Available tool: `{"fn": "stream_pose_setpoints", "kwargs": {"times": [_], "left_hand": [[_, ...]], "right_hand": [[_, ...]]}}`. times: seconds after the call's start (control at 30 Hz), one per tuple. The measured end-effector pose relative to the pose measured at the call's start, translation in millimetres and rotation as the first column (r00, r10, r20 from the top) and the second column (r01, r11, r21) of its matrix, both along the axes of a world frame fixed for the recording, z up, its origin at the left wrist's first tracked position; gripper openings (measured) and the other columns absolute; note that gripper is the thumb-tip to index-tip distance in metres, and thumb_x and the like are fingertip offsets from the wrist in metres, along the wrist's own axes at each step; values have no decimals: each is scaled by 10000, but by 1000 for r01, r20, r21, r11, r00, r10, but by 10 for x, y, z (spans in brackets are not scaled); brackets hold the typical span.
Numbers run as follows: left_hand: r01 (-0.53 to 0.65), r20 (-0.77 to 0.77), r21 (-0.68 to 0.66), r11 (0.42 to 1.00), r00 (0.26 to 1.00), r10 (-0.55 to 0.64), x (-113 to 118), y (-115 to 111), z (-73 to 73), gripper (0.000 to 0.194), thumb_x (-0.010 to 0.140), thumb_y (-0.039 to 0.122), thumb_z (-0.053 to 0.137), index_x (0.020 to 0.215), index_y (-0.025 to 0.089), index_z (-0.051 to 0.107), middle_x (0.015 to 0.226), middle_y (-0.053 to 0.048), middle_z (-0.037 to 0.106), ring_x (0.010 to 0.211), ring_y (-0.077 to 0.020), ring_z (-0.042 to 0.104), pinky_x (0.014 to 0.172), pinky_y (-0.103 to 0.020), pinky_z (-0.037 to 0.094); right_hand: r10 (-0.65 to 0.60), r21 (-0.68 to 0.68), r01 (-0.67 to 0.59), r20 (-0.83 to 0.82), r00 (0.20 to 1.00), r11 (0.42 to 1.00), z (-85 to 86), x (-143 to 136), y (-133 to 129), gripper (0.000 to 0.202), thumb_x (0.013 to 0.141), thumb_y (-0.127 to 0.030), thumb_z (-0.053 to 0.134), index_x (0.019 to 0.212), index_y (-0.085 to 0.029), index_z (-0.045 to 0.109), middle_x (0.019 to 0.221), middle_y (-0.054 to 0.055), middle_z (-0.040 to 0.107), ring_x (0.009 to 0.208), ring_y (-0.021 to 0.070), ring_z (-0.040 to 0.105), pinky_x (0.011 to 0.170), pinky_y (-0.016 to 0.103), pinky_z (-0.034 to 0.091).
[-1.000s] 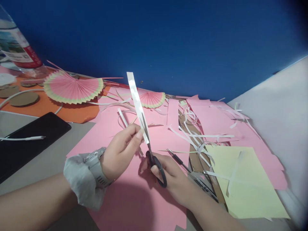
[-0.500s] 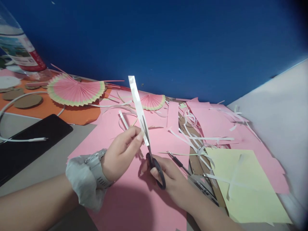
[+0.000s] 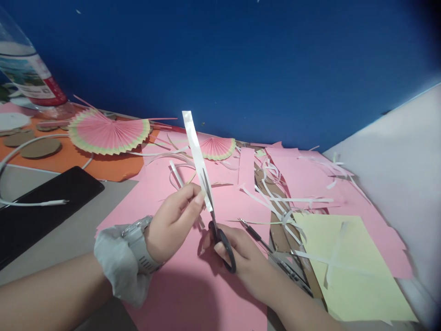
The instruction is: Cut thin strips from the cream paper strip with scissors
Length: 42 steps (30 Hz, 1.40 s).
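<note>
My left hand (image 3: 177, 216), with a grey watch and a pale scrunchie on its wrist, pinches a narrow white strip (image 3: 193, 138) between thumb and fingers near its lower end. The strip points up and away, leaning slightly left. In my right hand (image 3: 237, 253) is a pair of scissors (image 3: 227, 250) with black handles, fingers through the loops. The blades lie along the lower part of the strip; whether they are cutting into it I cannot tell. Beneath both hands lies a pink paper sheet (image 3: 186, 294).
Pleated pink fans (image 3: 110, 133) with yellow-green edges lie at the back. A phone (image 3: 51, 207), white cable (image 3: 37, 202) and plastic bottle (image 3: 34, 78) are on the left. Right of my hands are a pen (image 3: 253, 231), curled paper strips (image 3: 275, 202) and a yellow-green sheet (image 3: 361, 276). A blue wall (image 3: 223, 59) rises behind.
My hands, the strip and the scissors keep nearly the same pose. The whole scene has shifted slightly downward in the view.
</note>
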<state>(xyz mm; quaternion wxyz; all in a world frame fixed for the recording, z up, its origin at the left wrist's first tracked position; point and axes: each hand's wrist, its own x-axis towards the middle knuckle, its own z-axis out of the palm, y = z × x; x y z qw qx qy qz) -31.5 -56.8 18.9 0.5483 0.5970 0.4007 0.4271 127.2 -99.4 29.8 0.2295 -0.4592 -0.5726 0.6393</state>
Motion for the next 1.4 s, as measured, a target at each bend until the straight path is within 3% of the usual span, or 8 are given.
{"fn": "stream_pose_setpoints", "kwargs": {"times": [0.63,0.8,0.9,1.03,1.1,1.4], "left_hand": [[9,15,-24,1000,1000,-8,-4,-11,-15,269,922,336,360,707,186,422,595,59,403,526,-69,481,532,-210,424],[-21,-40,27,999,999,22,-24,-20,10,281,927,332,348,703,187,435,576,58,417,511,-59,477,519,-196,399],[-69,-28,52,996,997,70,-31,-18,19,279,931,332,332,709,192,424,562,62,412,483,-56,460,503,-199,377],[-129,-23,88,988,991,131,-28,10,18,235,922,326,365,742,193,436,588,58,399,496,-62,441,500,-212,355],[-143,-55,131,981,987,151,-29,22,18,230,923,300,374,735,187,442,600,55,393,513,-62,429,519,-215,353],[-131,-101,212,968,983,155,-45,7,-9,215,923,279,372,751,187,463,591,53,403,493,-66,376,482,-212,320]], "right_hand": [[-1,-7,1,14,1000,1000,17,-10,2,515,793,-655,419,737,-148,488,715,41,525,606,142,486,585,260,410],[9,3,-9,4,1000,1000,18,-10,10,516,795,-646,425,762,-138,508,731,52,538,608,145,490,578,266,412],[24,27,-25,20,1000,999,20,-5,11,434,828,-563,456,773,-137,520,743,55,551,640,153,502,594,265,417],[25,30,-27,45,999,999,36,-1,9,188,864,-306,482,765,-148,510,714,26,551,628,137,515,603,245,412],[20,26,-22,59,998,999,38,-1,9,139,856,-248,485,757,-152,502,703,19,552,623,134,523,603,241,409],[35,22,-35,-15,999,999,-11,6,-12,177,854,-311,483,792,-148,513,719,21,526,604,132,489,557,230,387]]}}
